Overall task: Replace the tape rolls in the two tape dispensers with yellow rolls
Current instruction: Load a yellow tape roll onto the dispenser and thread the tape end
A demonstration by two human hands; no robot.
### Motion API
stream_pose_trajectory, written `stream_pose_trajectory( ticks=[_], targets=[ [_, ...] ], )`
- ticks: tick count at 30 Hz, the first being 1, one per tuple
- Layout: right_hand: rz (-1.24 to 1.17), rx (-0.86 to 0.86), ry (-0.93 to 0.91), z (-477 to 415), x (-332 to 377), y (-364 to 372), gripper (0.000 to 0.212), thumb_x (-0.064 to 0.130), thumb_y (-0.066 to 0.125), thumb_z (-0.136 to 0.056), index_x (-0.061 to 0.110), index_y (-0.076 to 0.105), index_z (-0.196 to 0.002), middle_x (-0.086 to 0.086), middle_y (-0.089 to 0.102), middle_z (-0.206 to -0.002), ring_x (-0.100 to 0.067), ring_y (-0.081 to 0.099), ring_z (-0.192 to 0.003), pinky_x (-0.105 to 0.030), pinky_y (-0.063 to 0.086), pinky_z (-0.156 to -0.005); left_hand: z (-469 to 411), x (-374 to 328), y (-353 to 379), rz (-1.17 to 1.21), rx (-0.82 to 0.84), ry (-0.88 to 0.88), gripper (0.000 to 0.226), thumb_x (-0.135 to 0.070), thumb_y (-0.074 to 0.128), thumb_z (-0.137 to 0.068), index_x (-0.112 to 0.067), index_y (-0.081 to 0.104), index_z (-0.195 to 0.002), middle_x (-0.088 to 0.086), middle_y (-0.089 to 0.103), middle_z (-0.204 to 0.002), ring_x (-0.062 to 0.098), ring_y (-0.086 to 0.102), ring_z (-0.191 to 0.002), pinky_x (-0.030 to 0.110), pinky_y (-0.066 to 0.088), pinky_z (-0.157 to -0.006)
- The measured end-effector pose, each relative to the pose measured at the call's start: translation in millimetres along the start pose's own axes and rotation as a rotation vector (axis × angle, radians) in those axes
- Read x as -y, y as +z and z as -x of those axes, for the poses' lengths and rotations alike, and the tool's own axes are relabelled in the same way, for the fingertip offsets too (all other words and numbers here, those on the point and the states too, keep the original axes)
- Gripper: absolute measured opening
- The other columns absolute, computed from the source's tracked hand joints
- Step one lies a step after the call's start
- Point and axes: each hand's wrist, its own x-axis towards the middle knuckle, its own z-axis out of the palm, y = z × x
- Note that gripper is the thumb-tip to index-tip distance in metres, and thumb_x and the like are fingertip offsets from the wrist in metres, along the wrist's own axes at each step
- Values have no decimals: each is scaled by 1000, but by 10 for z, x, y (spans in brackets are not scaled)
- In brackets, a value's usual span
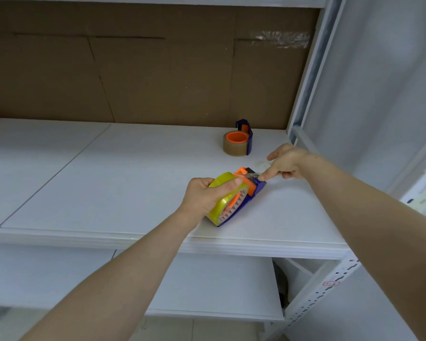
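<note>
A blue and orange tape dispenser (pixel 256 188) rests tilted on the white shelf (pixel 108 183), loaded with a yellow tape roll (pixel 221 210). My left hand (pixel 204 195) wraps over the top of that roll and dispenser. My right hand (pixel 285 163) pinches the strip of tape at the dispenser's cutter end, thumb and fingers closed on it. A second blue and orange dispenser (pixel 245 136) lies flat farther back on the shelf, carrying a brown tape roll (pixel 234 150).
A brown cardboard sheet (pixel 145 70) lines the back of the shelf. A white metal upright (pixel 310 82) stands at the right. A crumpled bit of clear tape (pixel 262 166) lies beside my right hand. A lower shelf (pixel 207 286) sits underneath.
</note>
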Motion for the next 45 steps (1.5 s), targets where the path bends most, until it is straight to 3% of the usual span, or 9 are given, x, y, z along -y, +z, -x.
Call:
stream_pose_trajectory(
  ticks=[5,10,13,19,26,30,33,39,45],
  targets=[
    [-243,36,15,44,-63,-31,41,-5,74,-73,0,65,-113,-15,70,-95,-13,60,-72,-25,42,-65,28,2,-50,-27,51,17,21,-35,76,-73,-16,69,-70,-9,70,-55,4,67,-53,18,55,-58],
    [-382,30,22,103,-117,58,16,9,76,-76,4,68,-88,-10,69,-80,-9,57,-64,-24,35,-61,68,34,-44,-25,67,63,19,-28,76,-74,-11,69,-71,-9,68,-52,1,64,-48,14,52,-52],
    [-390,54,30,150,-139,79,21,6,76,-75,7,68,-94,-8,66,-78,-8,54,-66,-24,35,-60,90,22,-32,-70,80,84,24,-30,77,-72,-8,69,-71,0,70,-63,6,64,-53,19,53,-57],
    [-379,-9,-76,266,-174,195,44,-3,76,-72,2,61,-113,-8,63,-103,-19,56,-100,-42,45,-100,198,-89,-44,-102,117,14,53,-41,50,-92,-13,50,-47,-4,52,-33,3,53,-32,8,39,-37],
    [-439,-134,-188,339,-159,357,39,-12,74,-69,1,61,-104,-2,56,-76,-22,58,-88,-38,55,-78,152,-459,-125,-587,219,-40,49,-53,60,-60,-11,61,-85,10,56,-85,22,52,-77,29,40,-70],
    [-424,-206,-242,347,-120,466,36,-9,76,-69,8,56,-93,0,55,-78,-21,56,-89,-27,52,-64,72,-565,6,-709,143,-39,57,-34,60,-83,-17,45,-135,7,47,-138,24,48,-123,29,42,-89],
    [-445,-222,-242,344,-125,493,37,-7,77,-68,9,55,-94,0,55,-80,-21,56,-91,-27,51,-68,-2,-521,136,-862,1,48,34,-36,58,-85,-18,60,-114,10,50,-129,27,47,-118,33,46,-89],
    [-539,-150,-137,371,-153,487,40,0,77,-72,8,56,-105,-7,60,-93,-19,59,-85,-27,53,-66,-91,-493,253,-981,-41,4,29,-30,69,-74,-16,63,-99,3,62,-90,22,60,-87,32,51,-71],
    [-629,-153,-70,314,-217,507,36,-3,73,-75,8,55,-104,-12,58,-102,-23,57,-92,-35,54,-74,-131,-416,295,-1017,-112,57,27,-38,65,-81,-20,66,-101,1,66,-96,20,59,-86,28,41,-57]
  ],
)
